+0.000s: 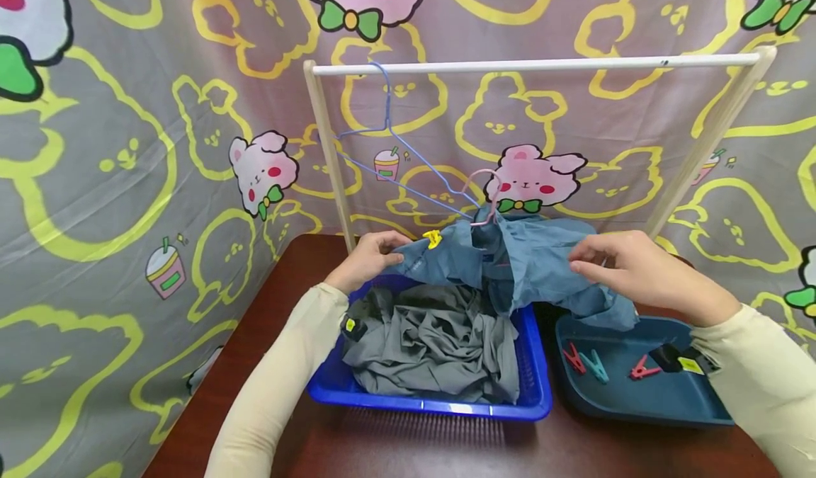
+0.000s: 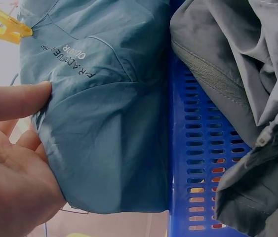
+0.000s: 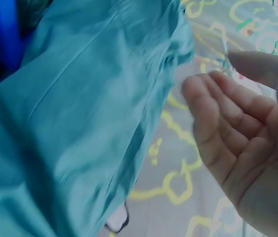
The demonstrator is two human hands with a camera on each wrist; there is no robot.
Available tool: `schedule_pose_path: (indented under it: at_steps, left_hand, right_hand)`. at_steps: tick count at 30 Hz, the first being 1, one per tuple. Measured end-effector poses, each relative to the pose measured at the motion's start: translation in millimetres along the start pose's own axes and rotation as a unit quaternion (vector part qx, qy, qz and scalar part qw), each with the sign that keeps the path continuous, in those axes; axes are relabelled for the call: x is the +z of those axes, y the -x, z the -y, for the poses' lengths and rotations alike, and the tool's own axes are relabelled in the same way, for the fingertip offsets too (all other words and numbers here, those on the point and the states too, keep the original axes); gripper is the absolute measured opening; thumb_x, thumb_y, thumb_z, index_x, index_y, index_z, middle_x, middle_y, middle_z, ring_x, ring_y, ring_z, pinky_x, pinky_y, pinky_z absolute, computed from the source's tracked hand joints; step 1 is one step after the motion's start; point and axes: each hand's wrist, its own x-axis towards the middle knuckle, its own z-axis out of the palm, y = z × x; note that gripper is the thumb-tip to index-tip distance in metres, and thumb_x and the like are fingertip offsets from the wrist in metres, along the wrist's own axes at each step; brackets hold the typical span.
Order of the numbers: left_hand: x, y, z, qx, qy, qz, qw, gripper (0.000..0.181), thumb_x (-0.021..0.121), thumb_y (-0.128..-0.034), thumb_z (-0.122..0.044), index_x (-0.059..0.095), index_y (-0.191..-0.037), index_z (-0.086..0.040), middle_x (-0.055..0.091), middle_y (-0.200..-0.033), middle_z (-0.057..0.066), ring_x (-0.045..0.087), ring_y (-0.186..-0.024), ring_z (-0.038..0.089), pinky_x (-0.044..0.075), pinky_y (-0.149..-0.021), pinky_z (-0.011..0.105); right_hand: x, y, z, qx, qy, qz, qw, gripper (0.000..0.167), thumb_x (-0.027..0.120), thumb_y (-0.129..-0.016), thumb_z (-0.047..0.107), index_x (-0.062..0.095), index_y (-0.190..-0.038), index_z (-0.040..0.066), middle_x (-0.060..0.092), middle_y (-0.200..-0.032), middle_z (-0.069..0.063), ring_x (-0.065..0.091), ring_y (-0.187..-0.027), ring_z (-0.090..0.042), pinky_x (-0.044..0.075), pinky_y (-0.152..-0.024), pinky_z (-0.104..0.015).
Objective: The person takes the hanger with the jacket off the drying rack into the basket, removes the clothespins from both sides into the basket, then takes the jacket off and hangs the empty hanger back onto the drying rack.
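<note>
A blue garment [image 1: 548, 251] with printed lettering is spread above the back of a blue basket, a pink hanger [image 1: 494, 196] at its neck. My left hand [image 1: 372, 257] pinches its left edge, thumb in front and fingers behind in the left wrist view. Just above that hand, a yellow clothespin [image 2: 5, 27] is clipped to the cloth. My right hand [image 3: 242, 128] is beside the garment's right side, apart from it in the right wrist view, its fingers loosely bent and holding nothing.
The blue basket [image 1: 542, 386] holds crumpled grey clothing [image 1: 440, 343]. To its right, a dark blue tray [image 1: 644, 411] contains red clothespins [image 1: 644, 368] and a teal clothespin [image 1: 595, 366]. A blue hanger [image 1: 387, 103] hangs from the rack's white rod [image 1: 542, 65].
</note>
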Motion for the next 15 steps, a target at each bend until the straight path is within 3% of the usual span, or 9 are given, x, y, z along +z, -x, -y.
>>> schedule_pose_path:
  at_steps: [6, 15]
  left_hand:
    - [-0.1, 0.0, -0.2, 0.005, 0.003, 0.001, 1.0000, 0.026, 0.060, -0.0910, 0.002, 0.066, -0.115, -0.005, 0.061, -0.117, 0.009, 0.056, -0.110, 0.024, 0.049, -0.086, 0.037]
    - [0.3, -2.5, -0.9, 0.007, -0.016, -0.002, 0.9999, 0.025, 0.061, -0.0904, 0.000, 0.067, -0.114, -0.006, 0.063, -0.114, 0.008, 0.059, -0.102, 0.023, 0.050, -0.082, 0.036]
  right_hand:
    - [3, -20.6, 23, -0.070, -0.012, -0.050, 0.9962, 0.017, 0.072, -0.084, 0.010, 0.070, -0.101, 0.010, 0.067, -0.086, 0.010, 0.059, -0.073, -0.003, 0.051, -0.061, -0.027]
    - [16, -58.2, 52, -0.120, -0.042, -0.038, 0.9912, 0.024, 0.073, -0.083, 0.008, 0.067, -0.106, 0.007, 0.067, -0.093, 0.002, 0.061, -0.081, -0.008, 0.052, -0.065, -0.031]
